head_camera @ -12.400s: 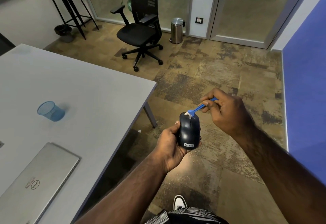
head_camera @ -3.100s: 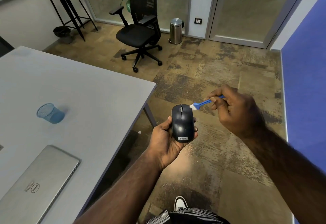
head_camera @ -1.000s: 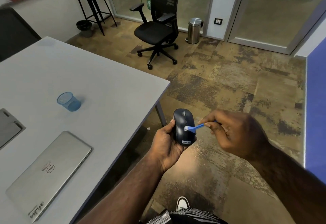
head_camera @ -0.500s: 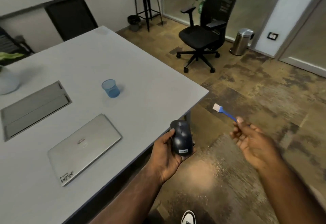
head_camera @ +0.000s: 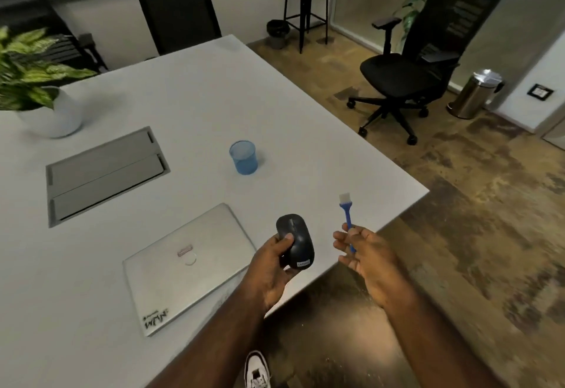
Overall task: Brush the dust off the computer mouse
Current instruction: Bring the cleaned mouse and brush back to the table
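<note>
A person's left hand (head_camera: 270, 268) has its fingers clamped around a dark rounded plastic computer mouse (head_camera: 295, 241), held above the near right edge of the white tabletop (head_camera: 189, 88). Its long axis runs away from the person, with the labelled end nearest them. The right hand (head_camera: 365, 257) has its fingers closed on a small blue-handled brush (head_camera: 346, 213), bristles up and clear of the mouse. Brushing appears paused or finished; whether dust remains cannot be told.

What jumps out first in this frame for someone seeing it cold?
Two bare hands at bottom centre: the left hand grips a dark computer mouse, and the right hand pinches a small blue brush, bristles up, clear of the mouse. Behind them, a blue cup and closed laptop sit on the white table.
</note>
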Demonstrator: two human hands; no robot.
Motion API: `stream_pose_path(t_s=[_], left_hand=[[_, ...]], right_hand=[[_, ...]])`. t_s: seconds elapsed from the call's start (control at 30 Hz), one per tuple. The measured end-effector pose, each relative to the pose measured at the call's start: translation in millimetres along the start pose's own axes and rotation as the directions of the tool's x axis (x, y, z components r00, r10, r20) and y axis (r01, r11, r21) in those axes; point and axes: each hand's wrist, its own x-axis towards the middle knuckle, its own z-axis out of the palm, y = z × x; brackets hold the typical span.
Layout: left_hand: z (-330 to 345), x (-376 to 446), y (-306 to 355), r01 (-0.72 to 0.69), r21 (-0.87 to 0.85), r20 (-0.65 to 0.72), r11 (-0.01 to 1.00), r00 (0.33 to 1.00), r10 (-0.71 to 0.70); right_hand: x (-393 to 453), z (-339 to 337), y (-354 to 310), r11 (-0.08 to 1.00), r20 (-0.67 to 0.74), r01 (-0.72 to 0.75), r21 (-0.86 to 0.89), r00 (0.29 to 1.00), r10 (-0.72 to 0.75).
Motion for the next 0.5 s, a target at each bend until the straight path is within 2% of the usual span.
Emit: stream_pose_path(t_s=[0.2,0.4,0.5], left_hand=[[-30,56,26,0.019,0.147,-0.055,0.989,0.998,-0.011],[-29,97,27,0.077,0.121,-0.075,0.990,0.995,-0.068],[-23,118,27,0.097,0.112,-0.092,0.989,0.992,-0.087]], right_hand=[[41,63,21,0.964,0.003,0.072,-0.255,0.997,-0.074],[78,84,37,0.913,-0.037,0.129,-0.387,0.987,-0.155],[105,83,37,0.903,-0.045,0.111,-0.416,0.989,-0.142]])
